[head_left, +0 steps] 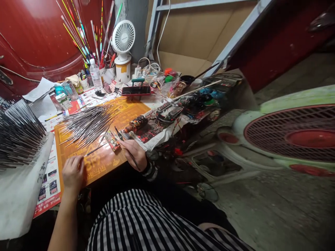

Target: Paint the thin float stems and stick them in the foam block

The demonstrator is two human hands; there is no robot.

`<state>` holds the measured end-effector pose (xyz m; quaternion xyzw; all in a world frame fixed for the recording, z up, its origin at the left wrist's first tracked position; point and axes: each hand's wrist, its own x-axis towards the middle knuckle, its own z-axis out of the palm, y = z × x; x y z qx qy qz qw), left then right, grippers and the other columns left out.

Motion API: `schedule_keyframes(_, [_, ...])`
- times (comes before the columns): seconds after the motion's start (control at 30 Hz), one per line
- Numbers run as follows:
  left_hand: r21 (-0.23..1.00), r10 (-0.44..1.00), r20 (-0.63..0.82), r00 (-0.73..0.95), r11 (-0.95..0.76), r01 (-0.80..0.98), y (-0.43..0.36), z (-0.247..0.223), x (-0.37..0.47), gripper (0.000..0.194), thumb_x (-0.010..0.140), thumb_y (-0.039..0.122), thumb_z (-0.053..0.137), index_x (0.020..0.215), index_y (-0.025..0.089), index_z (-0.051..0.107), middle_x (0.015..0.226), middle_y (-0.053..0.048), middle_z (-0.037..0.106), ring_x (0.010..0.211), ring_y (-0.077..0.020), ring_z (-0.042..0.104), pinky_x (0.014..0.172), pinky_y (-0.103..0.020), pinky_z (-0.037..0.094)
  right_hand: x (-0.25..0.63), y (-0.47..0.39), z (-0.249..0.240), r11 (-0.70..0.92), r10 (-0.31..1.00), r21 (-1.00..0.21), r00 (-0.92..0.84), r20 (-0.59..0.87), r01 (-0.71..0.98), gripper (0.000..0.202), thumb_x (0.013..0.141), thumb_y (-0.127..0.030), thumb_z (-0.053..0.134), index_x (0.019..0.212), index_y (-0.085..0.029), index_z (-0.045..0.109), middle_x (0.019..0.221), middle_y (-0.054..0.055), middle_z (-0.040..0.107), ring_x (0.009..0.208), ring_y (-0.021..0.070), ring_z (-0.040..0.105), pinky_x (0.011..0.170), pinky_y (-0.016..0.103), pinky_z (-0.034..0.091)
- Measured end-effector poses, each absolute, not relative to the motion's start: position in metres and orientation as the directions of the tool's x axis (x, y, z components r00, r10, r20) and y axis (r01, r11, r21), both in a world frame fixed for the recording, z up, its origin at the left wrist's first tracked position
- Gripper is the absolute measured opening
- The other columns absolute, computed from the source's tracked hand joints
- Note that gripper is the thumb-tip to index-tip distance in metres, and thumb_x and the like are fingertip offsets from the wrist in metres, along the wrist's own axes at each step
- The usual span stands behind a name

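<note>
Holding a slender stick (pixel 94 150) in the pinched fingertips of the left hand (pixel 73 173), over the near part of the orange mat (pixel 104 170); straight and thin, dark along the middle, paler close to the fingers, slanting up toward the small paint-smeared block (pixel 112 141). Too fine to tell whether touching that block. Gripping a slim dark brush (pixel 118 133) in the right hand (pixel 134 153), with fingers closed around the handle, just beside the block. Holding both hands apart, near a fanned heap of similar grey-brown sticks (pixel 89 122) farther up the mat.
</note>
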<state>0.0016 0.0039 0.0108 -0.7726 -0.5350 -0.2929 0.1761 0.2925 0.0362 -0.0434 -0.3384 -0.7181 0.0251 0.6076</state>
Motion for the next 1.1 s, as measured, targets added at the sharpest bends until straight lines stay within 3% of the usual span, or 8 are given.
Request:
schedule_keyframes(0.3, [-0.001, 0.699, 0.653, 0.292, -0.385, 0.923, 0.003, 0.003, -0.007, 0.014, 0.092, 0.021, 0.061, 0.104, 0.02, 0.07, 0.097, -0.007, 0.072, 0.086, -0.0201, 0.063, 0.082, -0.032, 0.05, 0.285, 0.046, -0.043, 0.716, 0.577, -0.426, -0.125, 0.807, 0.552, 0.06, 0.099, -0.013, 0.047, 0.157, -0.02, 0.031, 0.143, 0.013, 0.06, 0.134, 0.0232, 0.058, 0.112, 0.041, 0.052])
schedule_keyframes(0.67, [0.053, 0.706, 0.653, 0.274, -0.403, 0.914, 0.002, 0.003, -0.012, 0.019, 0.093, 0.024, 0.059, 0.109, 0.022, 0.07, 0.099, -0.008, 0.072, 0.089, -0.0219, 0.063, 0.086, -0.036, 0.051, 0.283, 0.047, -0.045, 0.663, 0.615, -0.434, -0.113, 0.78, 0.61, 0.059, 0.099, -0.013, 0.047, 0.157, -0.019, 0.033, 0.142, 0.013, 0.06, 0.135, 0.0232, 0.057, 0.112, 0.041, 0.052])
schedule_keyframes(1.1, [0.105, 0.733, 0.633, 0.249, -0.4, 0.911, -0.002, 0.003, -0.006, 0.018, 0.095, 0.023, 0.056, 0.105, 0.02, 0.07, 0.096, -0.009, 0.072, 0.089, -0.0221, 0.061, 0.085, -0.036, 0.048, 0.283, 0.034, -0.048, 0.677, 0.612, -0.481, -0.064, 0.788, 0.557, 0.055, 0.101, -0.016, 0.046, 0.155, -0.02, 0.037, 0.14, 0.014, 0.062, 0.127, 0.0247, 0.063, 0.107, 0.042, 0.055])
